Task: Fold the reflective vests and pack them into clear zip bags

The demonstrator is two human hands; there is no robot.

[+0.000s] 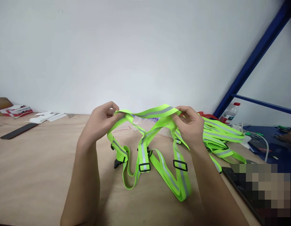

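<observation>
Both hands hold up a lime-green reflective harness [143,147] made of elastic straps with a grey stripe. My left hand [104,119] pinches the strap at one upper corner, and my right hand [189,124] grips the other corner. Between them the top strap is stretched across, with a slight twist. Lower straps dangle in loops above the table. A black slide buckle [180,165] sits on the right-hand strap and another slide buckle [145,167] on the middle one. The black clip [119,162] hangs below my left hand.
More lime-green reflective straps [221,138] lie heaped at the right. Behind them stands a bottle with a red cap [230,113]. On the wooden table [41,175] at left are a dark flat blade-like strip [19,131], white paper pieces [45,117] and a red-and-white box [16,110].
</observation>
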